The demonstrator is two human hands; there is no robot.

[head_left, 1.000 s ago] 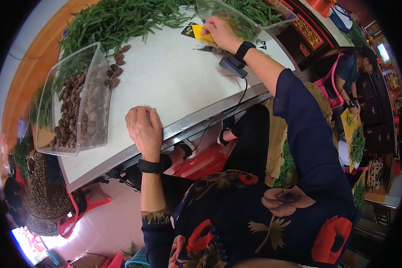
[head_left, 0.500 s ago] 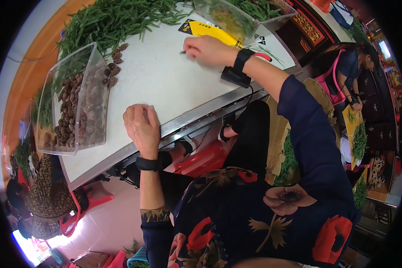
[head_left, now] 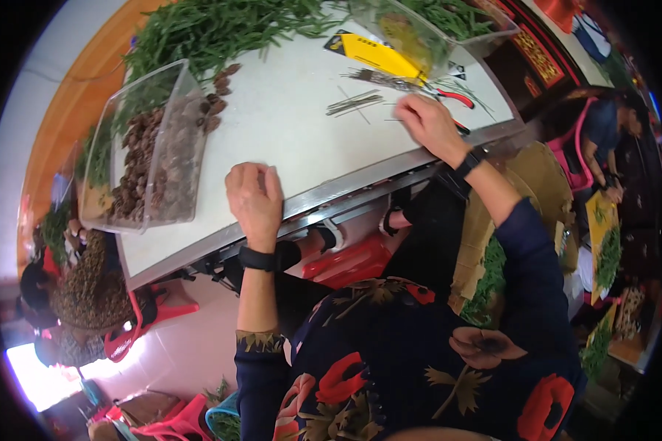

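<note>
My left hand (head_left: pixel 254 195) rests near the table's front edge, fingers curled under; anything inside them is hidden. My right hand (head_left: pixel 428 126) is closed just right of a loose bundle of thin dark wires (head_left: pixel 354 104). A faint thin line shows by its fingertips, too fine to name. Beyond that hand lie red-handled pliers (head_left: pixel 456 97), partly covering more thin wires (head_left: pixel 379 79). A yellow and black card (head_left: pixel 379 53) lies behind them. Left of my left hand, a clear plastic bin (head_left: pixel 193 147) holds brown pine cones (head_left: pixel 143 165).
Several loose pine cones (head_left: pixel 217 99) sit beside the bin. Green artificial sprigs (head_left: pixel 221 33) pile along the far side, and another clear bin (head_left: pixel 419 37) stands at the back right. A cardboard box (head_left: pixel 471 253) with greenery is right of my legs. People sit at both sides.
My right hand has come back toward the table's front edge, uncovering the wires and pliers. The left hand keeps its place on the table, while the whole view has shifted.
</note>
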